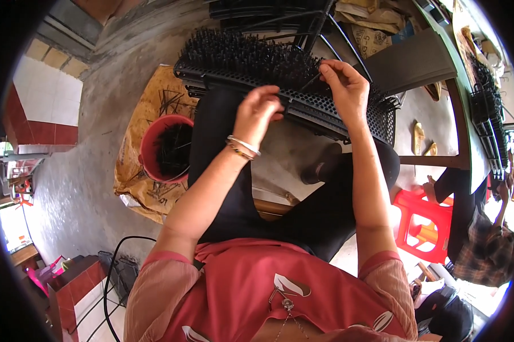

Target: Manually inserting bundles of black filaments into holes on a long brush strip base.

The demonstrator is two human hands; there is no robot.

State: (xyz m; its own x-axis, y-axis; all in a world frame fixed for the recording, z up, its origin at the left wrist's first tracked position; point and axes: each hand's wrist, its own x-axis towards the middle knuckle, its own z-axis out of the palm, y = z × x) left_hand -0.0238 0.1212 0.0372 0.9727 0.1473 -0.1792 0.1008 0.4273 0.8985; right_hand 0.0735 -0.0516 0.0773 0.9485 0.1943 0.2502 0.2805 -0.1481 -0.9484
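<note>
A black perforated rack (331, 113) lies across my knees, packed with many thin black upright pieces (251, 56). Over its right part, my right hand (347, 90) is pinched, thumb against forefinger, on what looks like a thin black stick (309, 83) slanting down toward the holes. My left hand (258, 113) hovers at the rack's near edge, left of the right hand. Its fingers are curled and smeared by motion, so I cannot make out anything in them.
Left of my legs, a red bucket (148, 151) of thin black pieces stands on brown sheeting (128, 165) with loose black sticks. A grey panel (413, 61) and green-topped table (478, 165) are at right, near a red stool (402, 219). Another person (487, 245) sits there.
</note>
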